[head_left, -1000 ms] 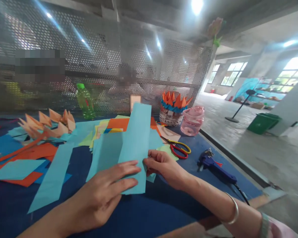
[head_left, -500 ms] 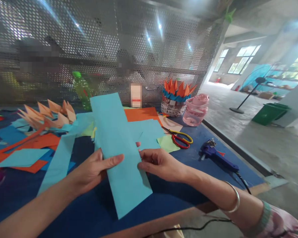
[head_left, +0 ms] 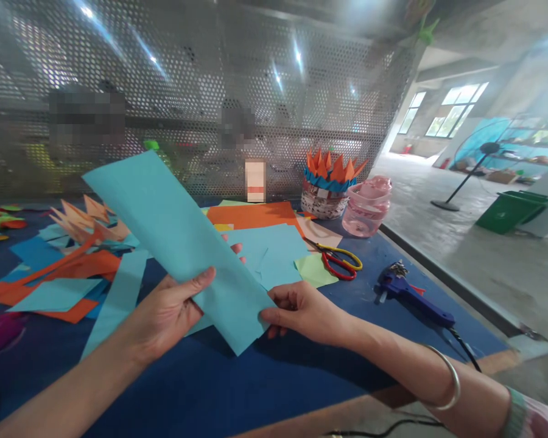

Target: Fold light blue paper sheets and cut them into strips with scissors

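Pale blue paper strip (head_left: 173, 237) now leans well over to the left, its far end swung away from the steeper slant of the earlier view and its near corner lifted, so it sits higher above the table (head_left: 237, 389) and touches only the hands. Left hand (head_left: 164, 316) grips its left edge, half closed, with the thumb on the front face and fingertips (head_left: 235, 248) showing past the strip from behind. Right hand (head_left: 301, 310) has moved less: it pinches the lower right edge, fingers loosely curled. Beyond the strip lie a sheet of orange paper (head_left: 251, 214) and loose pale blue pieces (head_left: 267, 255); just right of those, red-and-yellow scissors (head_left: 340, 261) rest beside a light green scrap (head_left: 313, 271). A blue glue gun (head_left: 406, 298) lies further right near the table edge, and a woven basket (head_left: 318, 201) topped with orange paper points stands beside a pink plastic jar (head_left: 368, 207).
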Demonstrator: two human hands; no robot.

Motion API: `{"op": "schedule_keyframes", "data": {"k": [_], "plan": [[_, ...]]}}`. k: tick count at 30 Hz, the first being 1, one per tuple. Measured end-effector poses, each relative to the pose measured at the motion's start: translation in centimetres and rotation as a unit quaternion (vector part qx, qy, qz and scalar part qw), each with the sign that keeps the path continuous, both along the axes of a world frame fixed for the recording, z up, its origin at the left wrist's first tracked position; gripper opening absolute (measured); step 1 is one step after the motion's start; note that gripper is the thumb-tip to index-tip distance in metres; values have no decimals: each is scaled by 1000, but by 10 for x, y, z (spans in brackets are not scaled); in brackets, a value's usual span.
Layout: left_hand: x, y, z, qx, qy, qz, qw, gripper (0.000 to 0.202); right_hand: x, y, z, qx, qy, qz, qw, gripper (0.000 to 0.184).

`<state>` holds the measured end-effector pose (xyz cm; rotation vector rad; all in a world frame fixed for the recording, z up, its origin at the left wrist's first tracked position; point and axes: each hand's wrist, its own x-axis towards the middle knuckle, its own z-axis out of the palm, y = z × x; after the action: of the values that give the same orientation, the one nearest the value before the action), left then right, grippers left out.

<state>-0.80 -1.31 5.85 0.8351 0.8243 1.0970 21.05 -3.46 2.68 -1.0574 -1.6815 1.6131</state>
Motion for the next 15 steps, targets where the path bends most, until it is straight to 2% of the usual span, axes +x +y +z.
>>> {"op": "schedule_keyframes", "data": {"k": [6,15], "plan": [[-2,3,-3,12,0,-14,1000,39,0,2,3,-41,50,-21,998,40],[1,1,2,-16,-17,3,1000,55,5,7,3,-53,94,-86,990,42]]}}
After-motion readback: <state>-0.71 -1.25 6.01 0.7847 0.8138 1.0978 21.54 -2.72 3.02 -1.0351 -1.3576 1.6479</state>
